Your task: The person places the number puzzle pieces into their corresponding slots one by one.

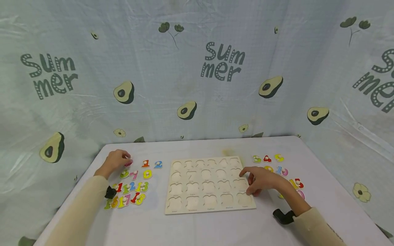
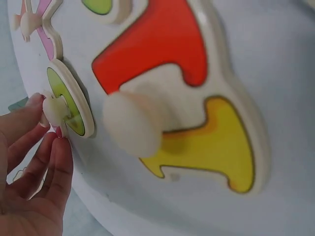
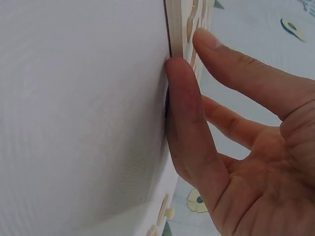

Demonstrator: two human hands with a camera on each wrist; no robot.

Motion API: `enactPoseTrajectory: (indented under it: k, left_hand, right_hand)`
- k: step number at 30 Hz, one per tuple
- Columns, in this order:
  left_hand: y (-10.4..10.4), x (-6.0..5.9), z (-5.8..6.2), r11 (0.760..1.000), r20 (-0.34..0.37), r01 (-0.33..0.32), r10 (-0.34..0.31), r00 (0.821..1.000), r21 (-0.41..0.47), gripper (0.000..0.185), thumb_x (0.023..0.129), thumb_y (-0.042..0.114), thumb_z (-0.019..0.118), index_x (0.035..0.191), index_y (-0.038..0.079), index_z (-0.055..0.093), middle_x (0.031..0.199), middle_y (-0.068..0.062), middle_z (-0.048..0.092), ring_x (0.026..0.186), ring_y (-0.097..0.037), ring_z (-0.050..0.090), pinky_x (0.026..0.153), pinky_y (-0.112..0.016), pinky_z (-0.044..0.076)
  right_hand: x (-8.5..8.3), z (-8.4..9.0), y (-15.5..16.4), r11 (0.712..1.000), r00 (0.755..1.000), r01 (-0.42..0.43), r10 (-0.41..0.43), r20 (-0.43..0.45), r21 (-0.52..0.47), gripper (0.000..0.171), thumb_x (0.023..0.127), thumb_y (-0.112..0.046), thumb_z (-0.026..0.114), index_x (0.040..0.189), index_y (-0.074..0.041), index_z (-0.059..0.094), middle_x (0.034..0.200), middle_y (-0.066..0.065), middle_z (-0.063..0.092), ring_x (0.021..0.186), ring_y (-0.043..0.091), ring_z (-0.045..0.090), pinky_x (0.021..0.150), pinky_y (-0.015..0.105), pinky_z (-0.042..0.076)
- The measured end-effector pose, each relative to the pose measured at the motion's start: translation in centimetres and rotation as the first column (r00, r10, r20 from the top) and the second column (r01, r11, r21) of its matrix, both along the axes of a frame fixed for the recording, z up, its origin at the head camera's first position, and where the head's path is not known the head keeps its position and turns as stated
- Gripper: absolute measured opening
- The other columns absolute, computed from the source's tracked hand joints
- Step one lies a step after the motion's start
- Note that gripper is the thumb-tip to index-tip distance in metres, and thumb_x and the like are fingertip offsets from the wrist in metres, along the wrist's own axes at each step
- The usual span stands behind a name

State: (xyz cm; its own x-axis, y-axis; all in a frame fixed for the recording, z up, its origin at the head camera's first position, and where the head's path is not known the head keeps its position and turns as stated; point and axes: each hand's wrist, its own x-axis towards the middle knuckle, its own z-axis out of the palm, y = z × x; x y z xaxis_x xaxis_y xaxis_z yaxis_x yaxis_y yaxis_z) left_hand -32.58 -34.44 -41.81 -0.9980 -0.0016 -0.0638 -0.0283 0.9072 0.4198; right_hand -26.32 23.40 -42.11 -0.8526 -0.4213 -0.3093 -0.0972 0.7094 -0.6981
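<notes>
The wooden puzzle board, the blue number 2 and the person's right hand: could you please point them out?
wooden puzzle board (image 1: 203, 209), head view, bare front border.
blue number 2 (image 1: 158, 164), head view, middle of the piece.
right hand (image 1: 261, 181), head view, back of the hand.

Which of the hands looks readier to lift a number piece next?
Probably the left hand: its fingertips already touch the knob of a green wooden number piece. The right hand rests open on the pale wooden puzzle board's edge, holding nothing.

White table (image 1: 209, 229), avocado-print "Summer" backdrop cloth (image 1: 197, 68), loose number pieces at right (image 1: 278, 158)
</notes>
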Motion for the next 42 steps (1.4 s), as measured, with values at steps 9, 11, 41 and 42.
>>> enactPoseTrajectory:
  k: [9, 11, 41, 42]
  left_hand:
    - [-0.5, 0.2, 0.1, 0.999, 0.010, -0.020, 0.019, 1.000, 0.039, 0.027, 0.094, 0.018, 0.074, 0.103, -0.007, 0.073, 0.090, -0.015, 0.071, 0.081, -0.025, 0.060, 0.074, -0.033, 0.050]
    - [-0.4, 0.2, 0.0, 0.999, 0.011, -0.021, 0.021, 1.000, 0.046, 0.025, 0.095, 0.018, 0.074, 0.103, -0.006, 0.073, 0.090, -0.015, 0.071, 0.082, -0.024, 0.060, 0.073, -0.032, 0.050]
    - [0.8, 0.9, 0.3, 0.999, -0.134, -0.003, 0.007, 0.991, 0.032, 0.028, 0.096, 0.021, 0.072, 0.105, -0.005, 0.073, 0.097, -0.020, 0.071, 0.086, -0.029, 0.061, 0.081, -0.044, 0.054]
    - [1.0, 1.0, 0.4, 1.000, -0.145, 0.003, 0.001, 0.989, 0.029, 0.027, 0.095, 0.021, 0.073, 0.104, -0.004, 0.073, 0.096, -0.019, 0.071, 0.086, -0.029, 0.061, 0.081, -0.043, 0.054]
  right_hand:
    - [0.3, 0.0, -0.5, 0.998, 0.999, 0.048, -0.047, -0.011, 0.028, 0.060, 0.075, -0.006, 0.090, 0.126, -0.010, 0.059, 0.088, 0.010, 0.055, 0.066, 0.020, 0.063, 0.066, 0.032, 0.059]
    - [0.4, 0.0, -0.6, 0.998, 0.999, 0.049, -0.048, -0.016, 0.030, 0.061, 0.074, -0.006, 0.091, 0.126, -0.009, 0.059, 0.088, 0.010, 0.055, 0.066, 0.019, 0.062, 0.066, 0.032, 0.059]
    - [0.3, -0.4, -0.4, 0.998, 0.998, 0.032, -0.030, -0.046, 0.050, 0.062, 0.073, -0.006, 0.091, 0.125, -0.012, 0.058, 0.088, 0.009, 0.056, 0.067, 0.019, 0.061, 0.066, 0.033, 0.054]
    - [0.3, -0.4, -0.4, 0.998, 0.999, 0.030, -0.028, -0.046, 0.049, 0.062, 0.073, -0.007, 0.091, 0.125, -0.011, 0.058, 0.088, 0.009, 0.056, 0.067, 0.019, 0.061, 0.066, 0.033, 0.054]
